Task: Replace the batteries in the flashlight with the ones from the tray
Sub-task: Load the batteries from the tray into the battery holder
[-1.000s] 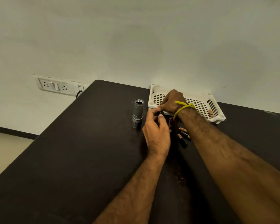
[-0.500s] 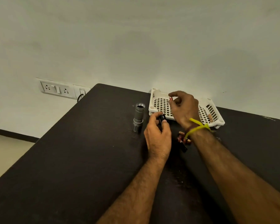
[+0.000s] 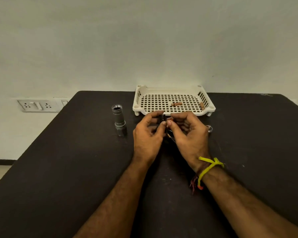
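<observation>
The grey flashlight body point(image 3: 119, 120) stands on its head on the black table point(image 3: 76, 169), its threaded end open upward. A white perforated tray point(image 3: 173, 100) sits behind my hands with two copper-coloured batteries point(image 3: 176, 104) point(image 3: 202, 105) in it. My left hand point(image 3: 147, 136) pinches a small black battery holder point(image 3: 163, 118) just in front of the tray. My right hand point(image 3: 187, 133) pinches a small battery at its fingertips against the holder. Batteries lying under my hands are mostly hidden.
A small metal cap with a spring point(image 3: 209, 128) lies on the table right of my right hand. A wall socket plate point(image 3: 37, 105) is on the wall at the left. The table's left edge runs diagonally; floor shows beyond it.
My right hand left the tray and came back to the holder, carrying a battery. My left hand kept holding the black holder. The camera tilted down and squared up to the table.
</observation>
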Available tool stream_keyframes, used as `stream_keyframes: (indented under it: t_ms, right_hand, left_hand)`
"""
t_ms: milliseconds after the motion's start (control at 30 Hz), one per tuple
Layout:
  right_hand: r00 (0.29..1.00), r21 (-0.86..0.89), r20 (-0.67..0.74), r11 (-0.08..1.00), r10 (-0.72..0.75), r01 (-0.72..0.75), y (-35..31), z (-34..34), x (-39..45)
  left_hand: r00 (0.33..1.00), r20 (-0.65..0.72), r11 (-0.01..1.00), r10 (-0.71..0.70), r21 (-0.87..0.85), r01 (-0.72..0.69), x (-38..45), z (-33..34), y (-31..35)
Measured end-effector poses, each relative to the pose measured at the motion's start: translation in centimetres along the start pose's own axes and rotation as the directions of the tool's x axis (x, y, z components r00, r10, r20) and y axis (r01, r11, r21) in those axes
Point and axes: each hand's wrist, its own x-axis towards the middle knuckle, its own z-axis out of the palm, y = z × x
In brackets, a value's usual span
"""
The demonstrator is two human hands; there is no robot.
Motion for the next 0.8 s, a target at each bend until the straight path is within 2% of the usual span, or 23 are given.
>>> stream_keyframes:
  t_ms: [233,533,800]
  right_hand:
    - [0.996,0.037,-0.082,0.999,0.021,-0.018,0.8,-0.3,1.0]
    - [0.999,0.083,-0.037,0.996,0.016,-0.013,1.2,0.2,0.9]
    - [0.989,-0.139,-0.066,0.983,-0.129,0.119,0.2,-0.2,0.4]
  left_hand:
    - [1.0,0.022,0.999,-0.002,-0.042,0.003,0.2,-0.1,-0.4]
    - [1.0,-0.025,0.992,-0.008,-0.124,0.004,0.5,-0.3,-0.7]
    - [1.0,-0.028,0.992,-0.004,-0.127,0.0,0.5,-0.2,-0.9]
